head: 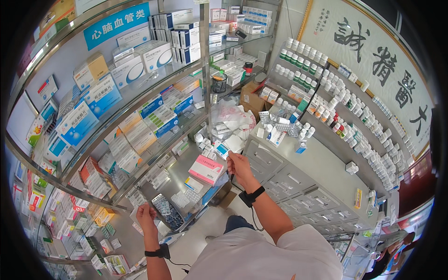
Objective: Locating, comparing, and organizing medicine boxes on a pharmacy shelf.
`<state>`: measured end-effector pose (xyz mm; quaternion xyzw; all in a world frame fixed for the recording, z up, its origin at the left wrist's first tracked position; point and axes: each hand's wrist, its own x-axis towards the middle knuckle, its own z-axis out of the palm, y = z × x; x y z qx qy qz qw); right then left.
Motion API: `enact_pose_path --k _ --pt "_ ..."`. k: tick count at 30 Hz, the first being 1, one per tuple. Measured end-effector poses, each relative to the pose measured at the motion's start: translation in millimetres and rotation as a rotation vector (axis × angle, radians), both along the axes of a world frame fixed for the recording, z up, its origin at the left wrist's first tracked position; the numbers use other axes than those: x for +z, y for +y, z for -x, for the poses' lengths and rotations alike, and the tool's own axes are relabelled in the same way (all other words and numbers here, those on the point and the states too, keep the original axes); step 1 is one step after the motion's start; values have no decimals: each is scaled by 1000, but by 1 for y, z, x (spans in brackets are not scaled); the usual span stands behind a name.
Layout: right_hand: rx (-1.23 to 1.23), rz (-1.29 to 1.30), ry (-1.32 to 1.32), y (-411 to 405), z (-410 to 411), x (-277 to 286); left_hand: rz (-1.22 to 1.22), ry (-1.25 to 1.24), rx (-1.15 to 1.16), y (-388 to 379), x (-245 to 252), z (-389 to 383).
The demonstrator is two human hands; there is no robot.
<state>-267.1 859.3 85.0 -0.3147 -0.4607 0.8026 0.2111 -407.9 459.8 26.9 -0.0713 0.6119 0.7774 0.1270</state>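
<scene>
My right hand (240, 169) has its fingertips pinched at the corner of a small white-and-blue medicine box (221, 149). Just below that box lies a larger pink-and-white carton (206, 169) on the counter. My left hand (146, 215) is at the counter's near left, fingers curled beside a flat white piece (134, 214); whether they grip it is unclear. Right of that hand, a dark open tray (173, 219) holds blister packs (161, 204). Between the hands are a yellow-and-white box (193, 184) and silver blister packs (191, 195).
Glass shelves (140, 101) packed with medicine boxes rise at the left, behind a metal post (205, 70). Plastic bags (232, 119) and a cardboard box (250, 99) fill the corner. A grey drawer cabinet (287, 182) stands right, below rows of white bottles (350, 101).
</scene>
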Motion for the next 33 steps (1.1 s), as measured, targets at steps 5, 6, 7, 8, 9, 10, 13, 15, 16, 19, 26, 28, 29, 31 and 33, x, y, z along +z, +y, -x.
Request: enact_pose_path --k 5,6,7,8,9,10,13,15,16,19,26,28,29,31,33 --pt "-5 -13 22 33 10 19 20 34 34 24 5 9" --pt "-3 -25 19 42 15 23 21 28 43 29 5 12" --pt "1 -23 22 50 20 23 22 22 53 36 5 14" --pt "18 -22 32 58 26 23 24 25 57 42 6 14" --pt "35 -23 40 66 31 24 27 17 78 50 9 13" --pt "36 -39 46 73 39 26 30 9 100 59 10 12" --pt "69 -27 76 100 58 32 15 32 131 80 5 16" --pt "87 -17 85 120 73 31 12 30 144 94 2 16" --pt "76 -4 88 129 81 32 19 21 154 102 4 16" --pt "74 17 122 154 108 34 24 21 186 123 5 18" --pt "-13 81 299 199 158 72 14 76 251 155 11 19" --pt "-120 112 380 215 173 91 -10 69 251 159 10 21" --pt "-115 112 380 223 179 103 -10 69 256 161 10 21" --pt "-231 123 470 243 189 125 -30 52 281 165 9 20" --pt "-283 76 468 268 202 140 -43 43 274 163 6 19"
